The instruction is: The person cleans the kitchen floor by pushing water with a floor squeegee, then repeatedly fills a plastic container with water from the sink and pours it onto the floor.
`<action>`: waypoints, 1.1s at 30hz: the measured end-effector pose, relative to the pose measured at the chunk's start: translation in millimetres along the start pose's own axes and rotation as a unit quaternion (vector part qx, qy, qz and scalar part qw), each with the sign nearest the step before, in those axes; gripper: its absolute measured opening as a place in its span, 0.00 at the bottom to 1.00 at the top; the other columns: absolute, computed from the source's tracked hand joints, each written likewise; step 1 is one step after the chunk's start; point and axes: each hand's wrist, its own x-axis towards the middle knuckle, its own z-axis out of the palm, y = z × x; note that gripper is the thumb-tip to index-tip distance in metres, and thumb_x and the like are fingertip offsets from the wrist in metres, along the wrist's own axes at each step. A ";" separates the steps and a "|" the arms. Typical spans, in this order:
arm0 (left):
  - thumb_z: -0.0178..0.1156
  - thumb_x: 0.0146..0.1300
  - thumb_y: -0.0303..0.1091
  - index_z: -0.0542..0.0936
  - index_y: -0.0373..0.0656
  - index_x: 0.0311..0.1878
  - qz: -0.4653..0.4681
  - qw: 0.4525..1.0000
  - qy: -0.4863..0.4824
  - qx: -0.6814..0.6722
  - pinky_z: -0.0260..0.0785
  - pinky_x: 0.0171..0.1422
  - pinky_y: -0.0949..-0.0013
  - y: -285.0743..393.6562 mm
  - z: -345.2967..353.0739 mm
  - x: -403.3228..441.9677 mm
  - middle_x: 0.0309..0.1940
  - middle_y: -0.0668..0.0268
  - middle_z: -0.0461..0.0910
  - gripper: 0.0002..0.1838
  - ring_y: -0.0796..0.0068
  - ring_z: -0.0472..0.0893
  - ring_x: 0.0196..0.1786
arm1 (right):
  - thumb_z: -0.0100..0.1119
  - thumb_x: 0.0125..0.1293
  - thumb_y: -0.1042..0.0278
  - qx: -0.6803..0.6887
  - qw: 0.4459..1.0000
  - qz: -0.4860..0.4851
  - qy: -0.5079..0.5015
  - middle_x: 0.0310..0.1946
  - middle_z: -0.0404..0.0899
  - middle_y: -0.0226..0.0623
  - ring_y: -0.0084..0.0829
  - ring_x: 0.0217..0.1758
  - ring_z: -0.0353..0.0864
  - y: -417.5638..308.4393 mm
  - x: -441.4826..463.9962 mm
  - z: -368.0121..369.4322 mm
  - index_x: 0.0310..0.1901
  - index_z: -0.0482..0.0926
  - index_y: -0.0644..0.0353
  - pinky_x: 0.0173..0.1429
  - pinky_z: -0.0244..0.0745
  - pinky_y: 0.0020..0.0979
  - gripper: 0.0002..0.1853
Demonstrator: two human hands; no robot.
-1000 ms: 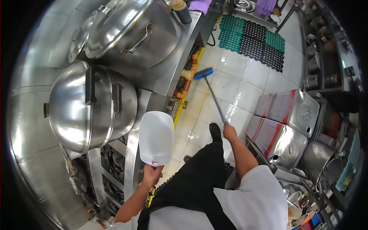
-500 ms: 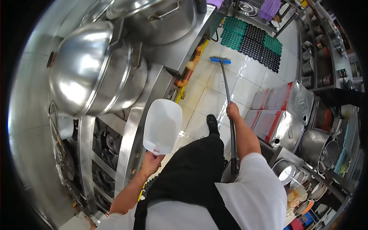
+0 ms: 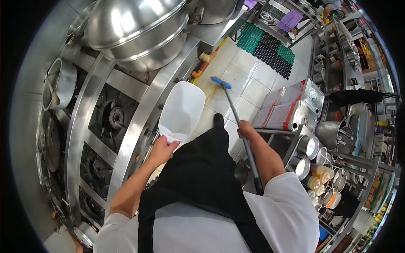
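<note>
My left hand (image 3: 162, 151) is closed on the near rim of a white plastic tub (image 3: 182, 105), thumb over the edge. The tub's inside faces me and looks bare. It hangs beside the stove front. My right hand (image 3: 245, 128) is wrapped round the grey handle of a broom (image 3: 233, 105). Its blue head (image 3: 221, 82) rests on the tiled floor in front of my shoe (image 3: 218, 120), close to the stove's pipe (image 3: 202, 67). The handle's lower end runs back beside my right elbow.
Gas burners (image 3: 116, 118) and a large domed steel pot (image 3: 139, 31) line the left. Red-and-silver tins (image 3: 291, 105) stand on the right, near shelves with pots and bottles. Perforated mats (image 3: 270, 46) cover floor ahead. Another person (image 3: 331, 6) is partly visible far right.
My view has shifted, showing more stove and right-hand shelving. The broom head has moved left and closer to me, away from the mats. Both hands keep their holds.
</note>
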 end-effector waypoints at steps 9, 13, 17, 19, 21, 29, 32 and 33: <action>0.55 0.64 0.35 0.73 0.32 0.44 0.027 0.966 -0.005 -0.256 0.76 0.29 0.71 43.2 28.0 -33.1 0.32 0.64 0.77 0.14 0.72 0.80 0.24 | 0.53 0.56 0.71 0.184 0.980 -0.008 -0.076 0.18 0.70 0.35 0.27 0.16 0.69 -74.3 11.5 12.1 0.27 0.72 0.62 0.19 0.70 0.30 0.05; 0.53 0.65 0.33 0.69 0.32 0.51 0.050 0.935 0.046 -0.349 0.78 0.43 0.66 57.2 33.9 -49.8 0.46 0.58 0.75 0.16 0.62 0.82 0.39 | 0.56 0.54 0.69 0.198 0.977 0.033 -0.071 0.21 0.72 0.38 0.32 0.19 0.74 -82.6 17.1 77.4 0.29 0.72 0.64 0.21 0.77 0.38 0.07; 0.53 0.65 0.32 0.67 0.34 0.55 0.040 0.909 0.103 -0.402 0.76 0.48 0.65 54.4 30.9 -68.7 0.55 0.56 0.71 0.18 0.61 0.81 0.45 | 0.53 0.55 0.70 0.159 0.987 -0.035 -0.001 0.28 0.74 0.42 0.36 0.23 0.77 -87.0 -24.4 107.0 0.45 0.72 0.66 0.23 0.79 0.40 0.16; 0.50 0.67 0.34 0.64 0.36 0.57 0.032 0.920 0.126 -0.369 0.76 0.50 0.60 47.5 32.3 -78.2 0.53 0.57 0.70 0.19 0.55 0.80 0.45 | 0.50 0.55 0.70 0.207 0.977 -0.045 -0.019 0.29 0.73 0.41 0.36 0.26 0.78 -72.2 -9.1 114.8 0.49 0.70 0.63 0.28 0.80 0.40 0.18; 0.51 0.66 0.36 0.65 0.38 0.54 0.031 0.910 0.183 -0.370 0.77 0.49 0.59 41.4 37.1 -84.5 0.52 0.57 0.71 0.16 0.56 0.81 0.44 | 0.48 0.55 0.70 0.257 0.964 -0.055 -0.037 0.30 0.73 0.41 0.36 0.30 0.79 -59.1 8.8 117.6 0.54 0.69 0.61 0.32 0.81 0.40 0.22; 0.55 0.63 0.32 0.70 0.43 0.43 -0.017 0.888 0.209 -0.408 0.79 0.34 0.67 47.3 58.0 -90.7 0.47 0.60 0.73 0.08 0.61 0.83 0.34 | 0.53 0.58 0.68 -0.362 0.905 -0.221 0.045 0.45 0.71 0.57 0.53 0.47 0.74 -56.0 33.5 98.9 0.54 0.69 0.50 0.53 0.71 0.45 0.19; 0.56 0.60 0.26 0.72 0.39 0.40 -0.026 0.887 0.226 -0.401 0.78 0.32 0.68 61.8 58.7 -90.1 0.38 0.62 0.75 0.06 0.63 0.83 0.31 | 0.55 0.57 0.70 -0.430 0.864 -0.254 0.062 0.42 0.71 0.55 0.54 0.47 0.74 -79.8 31.3 91.5 0.46 0.74 0.54 0.51 0.73 0.44 0.14; 0.57 0.58 0.25 0.73 0.37 0.39 -0.033 0.885 0.226 -0.405 0.78 0.31 0.68 63.4 56.4 -87.9 0.35 0.64 0.76 0.06 0.64 0.82 0.30 | 0.54 0.58 0.69 -0.413 0.862 -0.290 0.051 0.43 0.71 0.56 0.54 0.48 0.73 -86.3 33.8 89.5 0.43 0.75 0.56 0.49 0.74 0.44 0.11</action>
